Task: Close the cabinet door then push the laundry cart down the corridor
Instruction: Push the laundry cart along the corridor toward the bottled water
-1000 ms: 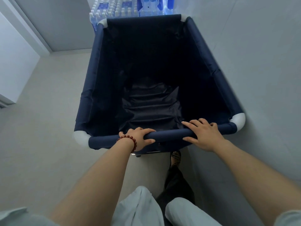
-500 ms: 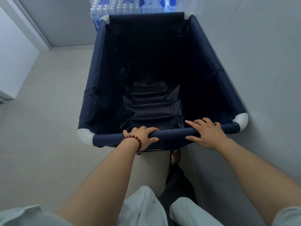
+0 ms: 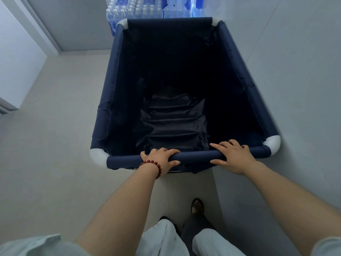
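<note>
Pale grey floor runs ahead, with a grey wall close on the right. Nearest are two bare arms reaching out to the laundry cart, which stands right in front of the person, its right side just beside the wall. Both hands sit on the near top bar, a round bar wrapped in dark blue cloth. The left hand, with red beads on its wrist, is curled around the bar. The right hand is wrapped over it too, fingers on top and thumb under. This bar looks like the best place to hold. Cloth sides would be soft and saggy, but the bar looks stiff. Nothing is inside the cart, so it should roll light and easy. Far ahead, just past the cart, stand packs of water bottles.
</note>
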Available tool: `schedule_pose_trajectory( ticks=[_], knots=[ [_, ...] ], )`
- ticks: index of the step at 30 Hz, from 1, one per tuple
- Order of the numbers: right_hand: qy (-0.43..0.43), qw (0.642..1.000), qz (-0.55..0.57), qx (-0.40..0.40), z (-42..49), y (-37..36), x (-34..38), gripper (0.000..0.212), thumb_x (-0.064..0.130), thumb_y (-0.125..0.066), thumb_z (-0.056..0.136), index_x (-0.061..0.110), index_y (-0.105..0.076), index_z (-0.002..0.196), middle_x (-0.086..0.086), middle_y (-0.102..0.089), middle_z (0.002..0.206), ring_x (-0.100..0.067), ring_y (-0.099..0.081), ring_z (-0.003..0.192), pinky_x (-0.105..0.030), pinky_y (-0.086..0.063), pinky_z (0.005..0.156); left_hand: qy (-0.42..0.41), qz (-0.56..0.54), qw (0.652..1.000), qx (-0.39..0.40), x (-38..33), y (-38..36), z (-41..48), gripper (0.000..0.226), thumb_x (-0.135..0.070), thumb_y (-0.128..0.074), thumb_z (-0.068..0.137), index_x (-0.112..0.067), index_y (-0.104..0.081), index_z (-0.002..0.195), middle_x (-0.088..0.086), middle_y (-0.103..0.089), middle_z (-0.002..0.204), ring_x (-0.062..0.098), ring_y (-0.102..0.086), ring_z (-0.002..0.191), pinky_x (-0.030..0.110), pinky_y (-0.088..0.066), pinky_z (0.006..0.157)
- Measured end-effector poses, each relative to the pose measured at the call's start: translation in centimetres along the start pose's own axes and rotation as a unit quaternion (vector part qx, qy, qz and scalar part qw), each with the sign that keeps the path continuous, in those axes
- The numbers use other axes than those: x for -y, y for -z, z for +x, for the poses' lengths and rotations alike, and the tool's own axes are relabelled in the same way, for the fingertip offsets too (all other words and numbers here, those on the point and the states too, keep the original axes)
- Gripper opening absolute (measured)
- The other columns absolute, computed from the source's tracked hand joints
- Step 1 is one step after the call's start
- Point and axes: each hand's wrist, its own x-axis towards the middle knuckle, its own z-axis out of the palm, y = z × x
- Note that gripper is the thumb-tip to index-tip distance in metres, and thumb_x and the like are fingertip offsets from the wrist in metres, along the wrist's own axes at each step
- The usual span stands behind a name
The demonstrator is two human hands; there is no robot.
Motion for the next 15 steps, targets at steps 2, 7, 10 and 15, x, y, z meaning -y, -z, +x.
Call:
schedule_pose_trajectory(
  ticks=[2,7,10,15],
  knots=[
    [0.003,1.0,0.0,0.016,0.2,0.2,-0.1,0.07,0.077,-0.029,0.082,0.045,-0.021,0.145,0.01,-0.038,0.144,-0.021,-0.028,0.133,-0.05,-0.032,0.098,0.001,-0.003,1.0,-0.008,0.0,-0.2,-0.1,0.038,-0.055,-0.037,0.09,-0.055,-0.031,0.128,-0.01,-0.044,0.135,0.024,-0.035,0.126,0.062,-0.01,0.103],
    [0.025,0.997,0.0,0.067,1.3,1.0,-0.5,0.068,0.08,-0.032,0.079,0.046,-0.031,0.137,0.009,-0.044,0.136,-0.02,-0.034,0.125,-0.05,-0.034,0.093,0.017,-0.019,1.0,0.0,-0.1,0.0,-0.2,0.035,-0.055,-0.039,0.089,-0.057,-0.034,0.124,-0.013,-0.043,0.135,0.021,-0.03,0.128,0.063,-0.006,0.104],
    [0.05,0.995,0.033,0.082,1.8,1.3,-1.0,0.068,0.08,-0.036,0.078,0.046,-0.035,0.136,0.008,-0.045,0.132,-0.019,-0.035,0.123,-0.049,-0.034,0.094,0.026,-0.028,0.999,0.017,-0.2,0.4,0.1,0.035,-0.056,-0.041,0.088,-0.06,-0.033,0.122,-0.014,-0.042,0.136,0.021,-0.029,0.13,0.063,-0.005,0.104],
    [0.103,0.991,0.05,0.073,2.5,1.5,-1.6,0.068,0.078,-0.04,0.078,0.044,-0.036,0.137,0.008,-0.046,0.132,-0.018,-0.038,0.123,-0.042,-0.041,0.094,0.033,-0.041,0.999,-0.003,0.0,0.3,0.3,0.036,-0.06,-0.043,0.085,-0.063,-0.034,0.119,-0.016,-0.042,0.136,0.02,-0.03,0.129,0.061,-0.003,0.104]
  ],
)
